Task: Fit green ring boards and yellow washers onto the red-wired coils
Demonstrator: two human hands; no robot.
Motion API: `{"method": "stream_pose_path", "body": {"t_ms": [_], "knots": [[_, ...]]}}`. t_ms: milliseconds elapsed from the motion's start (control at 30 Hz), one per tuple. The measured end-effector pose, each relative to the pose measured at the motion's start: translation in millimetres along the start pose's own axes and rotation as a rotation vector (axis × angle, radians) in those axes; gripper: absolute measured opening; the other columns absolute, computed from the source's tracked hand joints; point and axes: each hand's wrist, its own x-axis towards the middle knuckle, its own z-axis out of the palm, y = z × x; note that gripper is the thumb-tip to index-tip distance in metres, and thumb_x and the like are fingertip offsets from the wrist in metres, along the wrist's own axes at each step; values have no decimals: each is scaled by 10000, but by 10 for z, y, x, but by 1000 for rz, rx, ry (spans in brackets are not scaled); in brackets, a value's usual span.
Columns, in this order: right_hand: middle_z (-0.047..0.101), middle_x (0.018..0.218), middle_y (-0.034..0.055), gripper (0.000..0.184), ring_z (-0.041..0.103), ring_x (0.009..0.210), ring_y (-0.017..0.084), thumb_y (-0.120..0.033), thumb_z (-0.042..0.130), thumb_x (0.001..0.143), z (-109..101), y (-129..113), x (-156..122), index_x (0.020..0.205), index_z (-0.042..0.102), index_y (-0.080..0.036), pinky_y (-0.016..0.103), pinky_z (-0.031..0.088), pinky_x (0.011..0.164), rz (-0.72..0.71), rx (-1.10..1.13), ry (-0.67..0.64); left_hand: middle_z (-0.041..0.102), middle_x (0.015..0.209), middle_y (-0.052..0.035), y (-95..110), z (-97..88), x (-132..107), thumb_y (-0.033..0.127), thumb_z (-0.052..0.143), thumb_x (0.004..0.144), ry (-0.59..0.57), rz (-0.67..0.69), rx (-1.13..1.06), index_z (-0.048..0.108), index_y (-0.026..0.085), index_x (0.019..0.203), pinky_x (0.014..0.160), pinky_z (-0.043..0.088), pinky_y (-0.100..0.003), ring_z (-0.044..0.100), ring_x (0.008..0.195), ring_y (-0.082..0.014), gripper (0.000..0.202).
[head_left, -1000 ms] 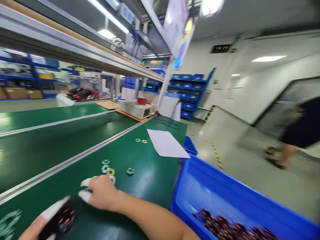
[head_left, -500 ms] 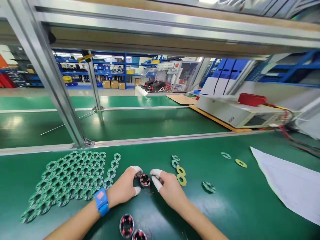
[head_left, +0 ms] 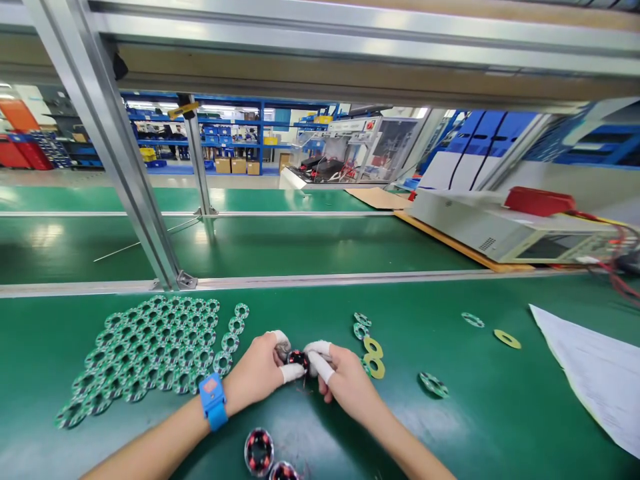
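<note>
Black-and-red ring part (head_left: 299, 361) sits low in the middle of the view, between the two hands, over the green bench top (head_left: 500, 413); whether it rests on the surface or is lifted off it cannot be told. The left hand (head_left: 256, 367) grips it, thumb along the near side and forefinger behind. At its right edge, the right hand (head_left: 347, 383) has thumb and forefinger drawn together, but whether they pinch the part or one of its wires is unclear. White finger covers hide much of its rim, leaving a dark centre, red patches and thin wire ends below. On the left wrist, a blue wristband (head_left: 215, 408) carries a pinkish label (head_left: 212, 387) too small to read. Faint print on the white sheet (head_left: 593, 380) is illegible, and the sheet runs out of the picture at right. Panel markings on the grey instrument (head_left: 460, 223) are likewise unreadable at this slant. Nearer the camera lie two more ring parts (head_left: 259, 452), one cut off by the bottom edge. Right of the right hand, two yellow rings (head_left: 381, 368) partly cover a green ring, itself mostly hidden.
</note>
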Motion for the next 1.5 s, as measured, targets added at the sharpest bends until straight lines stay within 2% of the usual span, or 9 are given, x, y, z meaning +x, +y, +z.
{"method": "stream_pose_path", "body": {"t_ms": [167,367,533,733,1000,1167,1367,1467,1500], "knots": [[465,464,-47,254,457,355,101,-414,450,734,-31,39,25,650,523,-186,189,362,328,-18,-58,68,575,701,8,-26,0,2,289,625,696,-38,-21,-66,573,147,841,584,403,-228,534,645,-133,210],[541,549,-13,285,455,389,109,-389,468,760,-30,45,64,844,623,-165,207,355,356,-89,-72,58,530,610,25,85,-17,-22,263,530,752,6,-16,86,560,153,748,521,330,-229,476,568,-118,114],[512,500,-30,269,434,376,110,-358,448,796,-11,-9,27,794,645,-174,218,343,387,-125,-100,-4,543,606,14,140,-15,-60,288,495,790,43,2,205,539,164,696,521,302,-238,474,566,-125,162],[535,511,-14,235,462,449,126,-325,477,787,9,-28,44,683,618,-167,225,360,448,-191,-144,45,581,628,-4,153,-16,-77,249,441,833,-40,58,349,545,174,648,535,284,-244,484,570,-130,226],[599,642,14,252,532,591,165,-340,455,806,127,146,61,777,636,-167,257,424,573,-254,-85,80,597,724,-37,161,27,-92,178,385,880,-4,67,466,528,177,700,597,317,-260,517,639,-153,230],[586,638,12,272,529,600,170,-366,447,813,145,123,40,786,637,-173,256,420,573,-249,-69,97,570,684,-23,95,81,-92,174,366,885,18,72,402,496,182,680,597,328,-257,499,622,-147,243],[578,581,5,265,499,526,152,-339,461,799,71,83,61,753,650,-159,246,383,513,-244,-125,51,552,646,-3,114,-10,-77,253,378,895,-12,90,319,505,177,656,574,322,-250,483,598,-131,281],[622,615,22,267,543,563,162,-319,466,804,34,49,62,743,665,-152,249,411,539,-251,-117,12,582,766,-16,134,-80,-73,393,556,807,12,83,315,568,168,807,618,362,-252,513,688,-151,225],[634,625,26,262,555,577,165,-309,470,802,24,38,63,733,668,-152,250,419,549,-253,-122,11,588,838,-27,128,-92,-69,409,631,746,8,96,314,579,167,887,654,381,-257,523,742,-164,285]]}}
